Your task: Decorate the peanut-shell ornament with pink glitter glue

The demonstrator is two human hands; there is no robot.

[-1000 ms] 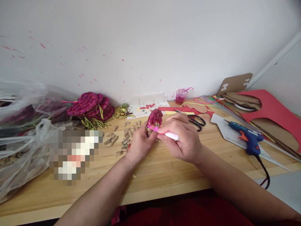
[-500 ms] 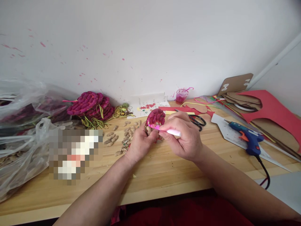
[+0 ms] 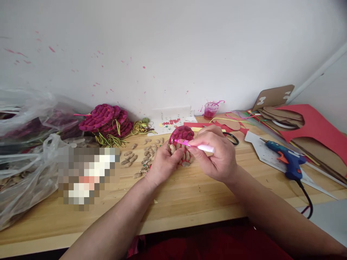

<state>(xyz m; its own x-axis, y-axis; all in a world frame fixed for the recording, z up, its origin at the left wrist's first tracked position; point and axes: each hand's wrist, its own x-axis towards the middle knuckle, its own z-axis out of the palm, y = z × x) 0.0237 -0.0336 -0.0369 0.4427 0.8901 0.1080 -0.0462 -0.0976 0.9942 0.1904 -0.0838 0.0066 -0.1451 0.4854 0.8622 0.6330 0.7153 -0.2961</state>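
Note:
Held at its lower left edge by my left hand [image 3: 164, 162] is a round piece covered in peanuts [image 3: 181, 134]. Its upper part is painted magenta, while the peanuts lower down are bare tan with red between them. My right hand [image 3: 215, 155] pinches a slim paintbrush [image 3: 207, 148] with a white handle and a pink-stained front end. The brush's tip lies over the left part of the peanut piece; whether it touches cannot be made out. Loose peanuts [image 3: 130, 159] lie on the wooden table left of my left hand.
Finished-looking magenta peanut pieces [image 3: 99, 117] are stacked at left beside plastic bags [image 3: 29, 180]. A cup of pink paint [image 3: 210, 110] stands by the wall. Black-handled scissors [image 3: 231, 138], a blue glue gun [image 3: 291, 160], red sheet material [image 3: 317, 119] and cardboard [image 3: 273, 97] lie at right.
The paintbrush and my right hand have shifted slightly right and up across the peanut piece. More of its bare lower peanuts now shows. My left hand keeps its hold.

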